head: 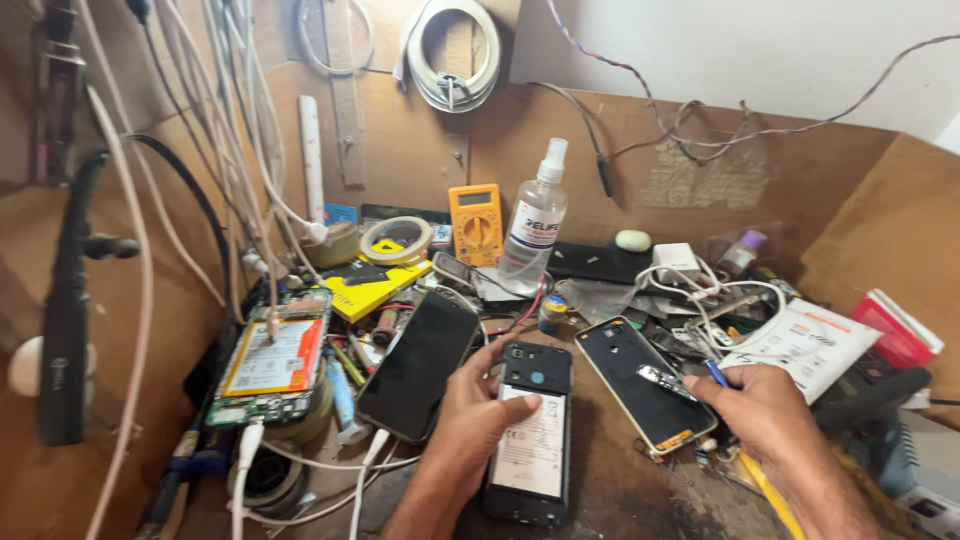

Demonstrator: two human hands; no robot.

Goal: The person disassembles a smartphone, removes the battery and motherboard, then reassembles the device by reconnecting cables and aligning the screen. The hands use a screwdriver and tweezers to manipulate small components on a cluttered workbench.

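Observation:
My left hand (470, 415) grips an opened black phone (530, 440) by its left edge, thumb lying on the white battery. The phone rests upright on the bench, back cover off. My right hand (765, 415) pinches a thin blue-handled tool (714, 373), its tip beside a small metal part (662, 377) lying on a black rear cover (640, 383) with a pale rim. A dark phone screen (420, 363) lies face up just left of my left hand.
Another opened phone with an orange-edged battery (272, 362) sits on a tape roll at left. A clear spray bottle (533, 222), a yellow multimeter (475, 222), tape roll (396, 238), white cables (700, 290), papers (808, 342) and a red box (898, 330) crowd the bench.

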